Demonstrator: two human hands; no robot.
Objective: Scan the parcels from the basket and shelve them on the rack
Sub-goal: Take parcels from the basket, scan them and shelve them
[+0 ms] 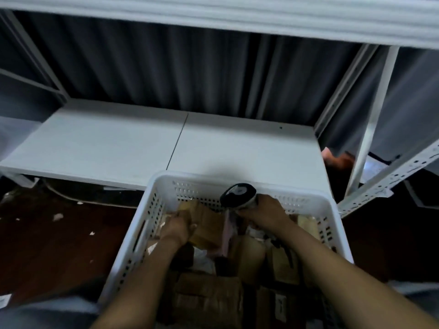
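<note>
A white perforated basket (332, 224) stands low in front of me, filled with several brown cardboard parcels. My left hand (177, 230) reaches into its far left part and grips a small brown parcel (204, 224). My right hand (263, 213) holds a black and white handheld scanner (237, 194) by its handle, its head just above the basket's far rim. A white rack shelf (133, 146) lies bare right behind the basket, and the edge of the shelf above (237, 17) runs across the top of the view.
Grey curtains (166, 67) hang behind the rack. White perforated rack posts (370, 129) stand at the right and another rack frame (35, 67) at the left. Dark reddish floor (59, 245) with paper scraps lies left of the basket. Something orange (337, 159) shows at the shelf's right end.
</note>
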